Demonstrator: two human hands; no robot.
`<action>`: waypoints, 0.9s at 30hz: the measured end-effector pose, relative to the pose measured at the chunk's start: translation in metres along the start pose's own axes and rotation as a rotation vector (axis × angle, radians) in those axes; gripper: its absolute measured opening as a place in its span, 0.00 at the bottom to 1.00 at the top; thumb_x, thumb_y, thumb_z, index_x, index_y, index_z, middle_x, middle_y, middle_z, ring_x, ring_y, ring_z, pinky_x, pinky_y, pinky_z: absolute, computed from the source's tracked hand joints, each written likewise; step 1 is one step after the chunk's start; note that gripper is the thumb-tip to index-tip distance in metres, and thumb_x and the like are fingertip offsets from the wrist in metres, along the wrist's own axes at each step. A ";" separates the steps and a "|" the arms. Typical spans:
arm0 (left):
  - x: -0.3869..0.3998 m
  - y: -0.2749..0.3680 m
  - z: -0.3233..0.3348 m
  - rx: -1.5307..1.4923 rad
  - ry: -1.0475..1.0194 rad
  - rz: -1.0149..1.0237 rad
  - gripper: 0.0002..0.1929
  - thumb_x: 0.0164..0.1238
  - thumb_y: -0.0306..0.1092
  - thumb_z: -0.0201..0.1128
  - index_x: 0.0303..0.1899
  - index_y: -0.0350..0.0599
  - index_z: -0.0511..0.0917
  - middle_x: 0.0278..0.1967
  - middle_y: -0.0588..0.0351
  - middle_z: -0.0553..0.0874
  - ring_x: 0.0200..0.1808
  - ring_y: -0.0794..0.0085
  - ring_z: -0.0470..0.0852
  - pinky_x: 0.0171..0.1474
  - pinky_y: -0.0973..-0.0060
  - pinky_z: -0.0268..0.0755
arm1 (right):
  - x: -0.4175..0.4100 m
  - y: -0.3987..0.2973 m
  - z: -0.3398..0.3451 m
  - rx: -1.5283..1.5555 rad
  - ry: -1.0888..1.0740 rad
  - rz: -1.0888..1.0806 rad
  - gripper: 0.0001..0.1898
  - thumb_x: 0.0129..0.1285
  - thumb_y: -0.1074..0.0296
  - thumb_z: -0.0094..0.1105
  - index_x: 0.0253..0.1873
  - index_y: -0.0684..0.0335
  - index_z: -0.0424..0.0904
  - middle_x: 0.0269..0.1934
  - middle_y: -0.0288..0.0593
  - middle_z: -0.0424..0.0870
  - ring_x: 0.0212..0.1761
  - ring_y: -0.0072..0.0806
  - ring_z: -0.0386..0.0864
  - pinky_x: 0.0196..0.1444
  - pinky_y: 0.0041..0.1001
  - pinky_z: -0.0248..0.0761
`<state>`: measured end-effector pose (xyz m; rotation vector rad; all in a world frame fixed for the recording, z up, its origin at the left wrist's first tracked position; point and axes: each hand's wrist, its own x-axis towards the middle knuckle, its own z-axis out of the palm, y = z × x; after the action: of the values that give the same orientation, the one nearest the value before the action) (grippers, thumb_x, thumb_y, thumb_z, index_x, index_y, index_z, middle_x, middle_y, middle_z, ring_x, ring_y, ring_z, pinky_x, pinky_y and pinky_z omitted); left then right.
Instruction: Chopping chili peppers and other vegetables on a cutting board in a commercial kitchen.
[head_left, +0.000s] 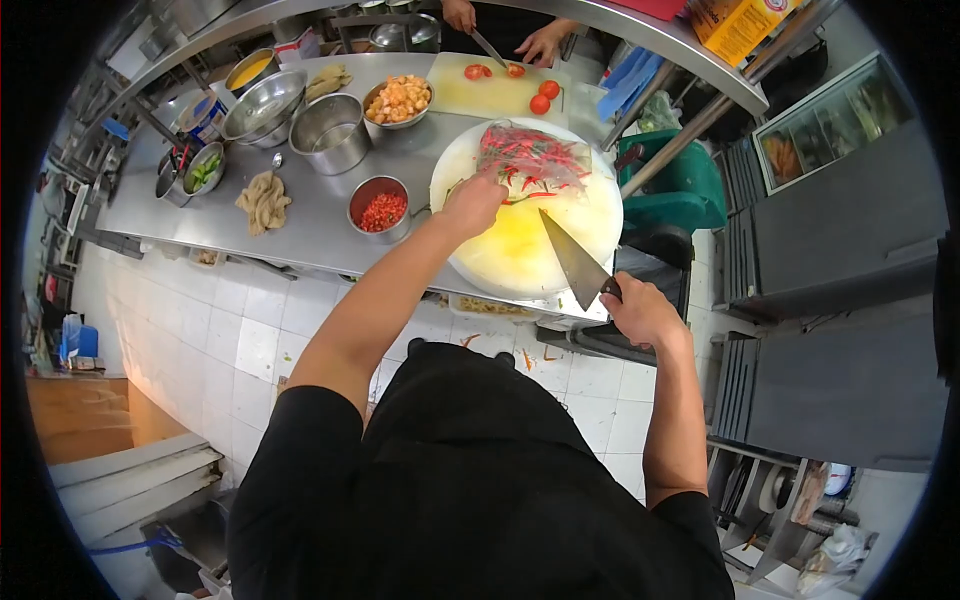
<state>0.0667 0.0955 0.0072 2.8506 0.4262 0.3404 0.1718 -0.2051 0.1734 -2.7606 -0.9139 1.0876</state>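
My right hand (645, 307) grips the dark handle of a broad-bladed chef's knife (576, 262). The blade lies over the near right of a round white cutting board (480, 274), its tip pointing away from me. On the board's left half is my left hand (476, 204), its fingertips beside a few loose red chilies (538, 196). Whether the fingers pinch a chili is hidden by the hand. Just beyond it, a clear plastic bag (534, 154) full of whole red chilies rests on the board. Left of the board stands a steel pot (377, 209) holding chopped red chili.
Across the steel table (315, 240), a co-worker's hands (541, 43) cut tomatoes (539, 104) on a rectangular board (457, 94). A bowl of orange cubes (397, 100), an empty pot (330, 133) and a crumpled cloth (264, 202) stand leftward. A steel shelf (622, 34) overhangs the table.
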 end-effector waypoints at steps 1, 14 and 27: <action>-0.005 0.001 -0.003 -0.038 -0.058 -0.009 0.11 0.64 0.19 0.64 0.44 0.40 0.91 0.50 0.43 0.89 0.61 0.48 0.86 0.60 0.54 0.84 | 0.002 0.002 0.002 -0.003 0.011 -0.012 0.18 0.80 0.59 0.59 0.59 0.70 0.81 0.43 0.64 0.91 0.39 0.56 0.91 0.46 0.47 0.83; -0.060 0.018 -0.016 -0.369 0.286 -0.155 0.11 0.69 0.24 0.66 0.48 0.42 0.91 0.47 0.43 0.92 0.53 0.47 0.89 0.57 0.56 0.81 | 0.021 0.030 0.024 -0.008 0.138 -0.153 0.17 0.79 0.61 0.60 0.57 0.72 0.82 0.48 0.70 0.90 0.53 0.64 0.87 0.59 0.51 0.78; -0.060 0.044 0.002 -0.345 0.039 -0.542 0.12 0.69 0.32 0.67 0.49 0.39 0.91 0.44 0.35 0.92 0.47 0.40 0.91 0.53 0.50 0.84 | 0.033 0.043 0.034 -0.069 0.130 -0.226 0.22 0.82 0.59 0.56 0.65 0.76 0.74 0.35 0.65 0.91 0.21 0.44 0.87 0.22 0.39 0.81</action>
<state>0.0226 0.0354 0.0055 2.2854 1.0076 0.3224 0.1911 -0.2285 0.1175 -2.6586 -1.2290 0.8462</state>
